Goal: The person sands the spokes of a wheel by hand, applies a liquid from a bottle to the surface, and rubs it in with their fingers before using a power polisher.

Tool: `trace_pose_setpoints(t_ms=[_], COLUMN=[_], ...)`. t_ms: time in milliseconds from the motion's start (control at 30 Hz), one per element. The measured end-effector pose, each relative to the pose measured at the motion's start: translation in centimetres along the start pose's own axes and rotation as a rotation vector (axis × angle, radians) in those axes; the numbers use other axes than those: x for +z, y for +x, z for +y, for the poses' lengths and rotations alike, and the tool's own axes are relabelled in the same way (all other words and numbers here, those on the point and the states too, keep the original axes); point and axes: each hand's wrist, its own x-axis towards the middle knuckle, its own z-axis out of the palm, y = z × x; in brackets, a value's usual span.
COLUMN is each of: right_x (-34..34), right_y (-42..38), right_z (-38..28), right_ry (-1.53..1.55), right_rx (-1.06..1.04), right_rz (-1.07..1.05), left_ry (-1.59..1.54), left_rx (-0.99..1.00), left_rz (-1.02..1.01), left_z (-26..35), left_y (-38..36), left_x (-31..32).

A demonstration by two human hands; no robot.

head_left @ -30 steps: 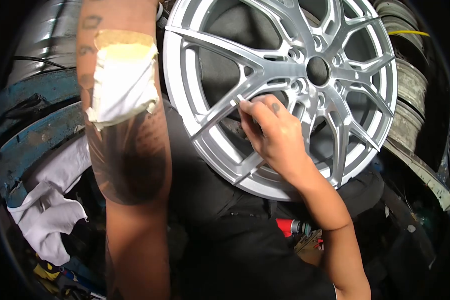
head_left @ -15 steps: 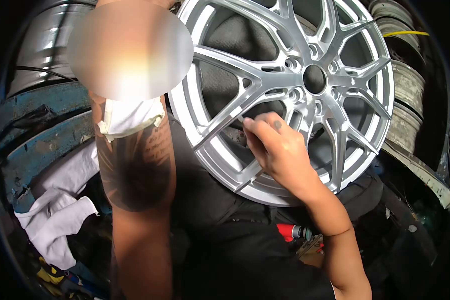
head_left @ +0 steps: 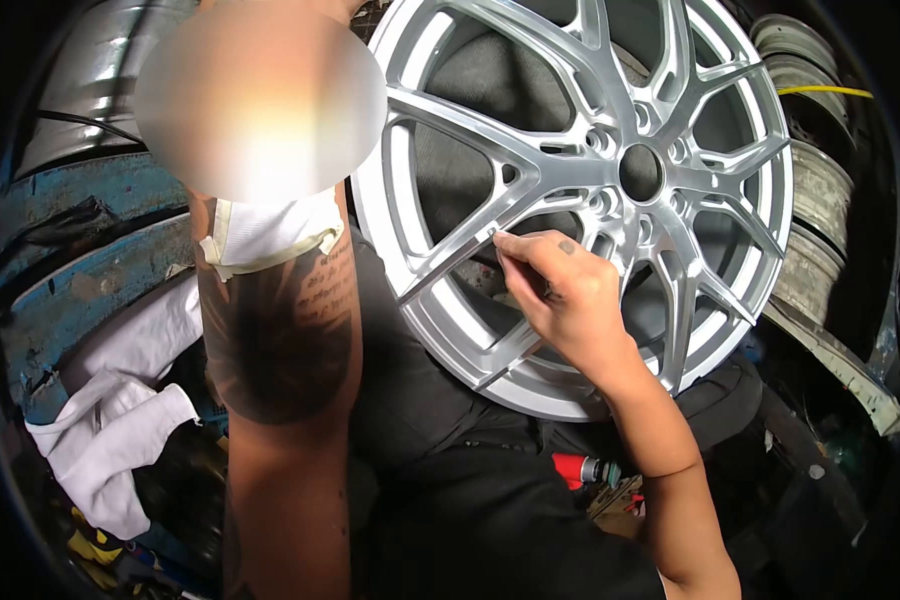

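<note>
Where one wheel spoke [head_left: 455, 256] slants, pinched right fingers [head_left: 516, 245] touch it.

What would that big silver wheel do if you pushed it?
The wheel would probably roll if stood upright, since its rim is round. Its thick, metallic-looking spokes suggest it's stiff and likely heavy.

A silver wheel rim [head_left: 582, 175] with forked spokes faces the person.
</note>
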Motion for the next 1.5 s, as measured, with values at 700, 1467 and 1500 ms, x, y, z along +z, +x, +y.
trace_pose_setpoints(t_ms=[700, 1467, 1500], right_x=[0.2, -0.1, -0.1], right_y=[-0.3, -0.1, -0.1], right_z=[-0.2, -0.3, -0.3], right_ry=[-0.011, -0.018, -0.009], right_rx=[-0.011, 0.006, 0.004], right_rz=[0.017, -0.029, -0.024], left_ry=[-0.678, -0.622, -0.671], left_rx=[-0.345, -0.343, -0.359], left_rz=[0.701, 0.631, 0.631], left_z=[0.9, 0.8, 0.6], left_y=[0.9, 1.1, 1.1], left_x=[4.1, 2.9, 2.7])
